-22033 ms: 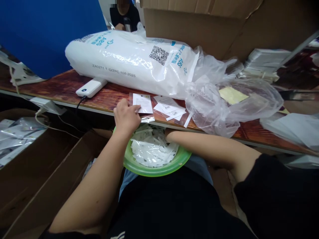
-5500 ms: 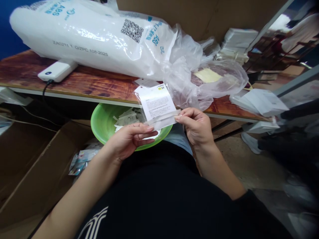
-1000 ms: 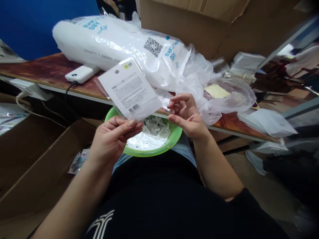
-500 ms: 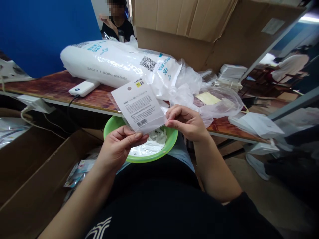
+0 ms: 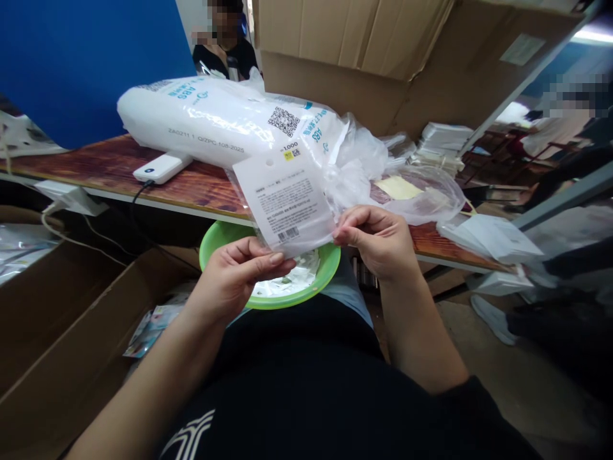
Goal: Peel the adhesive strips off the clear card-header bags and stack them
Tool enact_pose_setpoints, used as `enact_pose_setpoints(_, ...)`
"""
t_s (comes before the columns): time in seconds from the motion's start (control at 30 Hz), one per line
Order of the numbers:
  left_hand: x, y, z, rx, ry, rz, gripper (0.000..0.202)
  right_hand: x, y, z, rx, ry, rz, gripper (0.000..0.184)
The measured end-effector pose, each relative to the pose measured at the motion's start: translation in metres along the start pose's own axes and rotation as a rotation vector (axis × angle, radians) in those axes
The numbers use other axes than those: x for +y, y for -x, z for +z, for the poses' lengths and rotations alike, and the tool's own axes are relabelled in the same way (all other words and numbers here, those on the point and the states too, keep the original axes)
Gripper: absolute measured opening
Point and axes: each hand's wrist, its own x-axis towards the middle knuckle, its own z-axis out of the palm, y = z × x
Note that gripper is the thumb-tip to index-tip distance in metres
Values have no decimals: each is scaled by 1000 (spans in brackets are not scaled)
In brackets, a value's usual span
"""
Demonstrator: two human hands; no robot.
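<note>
A flat clear packet with a white printed card (image 5: 287,201) is tilted up in front of me, its text, barcode and yellow mark facing me. My left hand (image 5: 239,271) pinches its lower left corner, thumb on top. At the lower right corner, my right hand (image 5: 376,239) has thumb and fingertips closed on the packet's edge. Below the packet, a green bowl (image 5: 330,275) sits at my lap with many small white pieces (image 5: 301,275) in it. The packet and my left hand cover part of the bowl.
A large white plastic sack (image 5: 205,121) lies on the wooden table (image 5: 105,169) beside a white power bank (image 5: 161,167). A plastic bag (image 5: 431,198) is at the right. Cardboard boxes (image 5: 71,358) stand at lower left. A person (image 5: 227,45) is behind the table.
Both hands have shifted slightly right with the packet, which is turned a little more upright. The bowl, sack and power bank stay in place.
</note>
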Motion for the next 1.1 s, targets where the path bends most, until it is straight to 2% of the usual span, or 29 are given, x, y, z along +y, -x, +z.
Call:
enact_pose_setpoints(0.2,0,0,3,42,-18,-29,28,-4,1,4,70,28,57,22)
enact_pose_setpoints(0.43,-2,-1,8,88,4,30,31,-2,0,4,132,46,66,24)
enact_pose_setpoints(0.7,-2,0,10,85,13,58,26,2,0,5,162,73,50,24)
enact_pose_setpoints(0.9,-9,-1,12,80,37,67,26,10,1,12,201,229,24,28)
enact_pose_setpoints(1.0,-16,-4,12,103,85,58,26,20,4,16,324,390,-111,26)
enact_pose_setpoints(1.07,-20,-7,13,134,117,56,25,28,7,16,427,570,-325,27)
enact_pose_setpoints(1.1,-21,-7,14,151,128,56,24,31,10,15,438,692,-449,30)
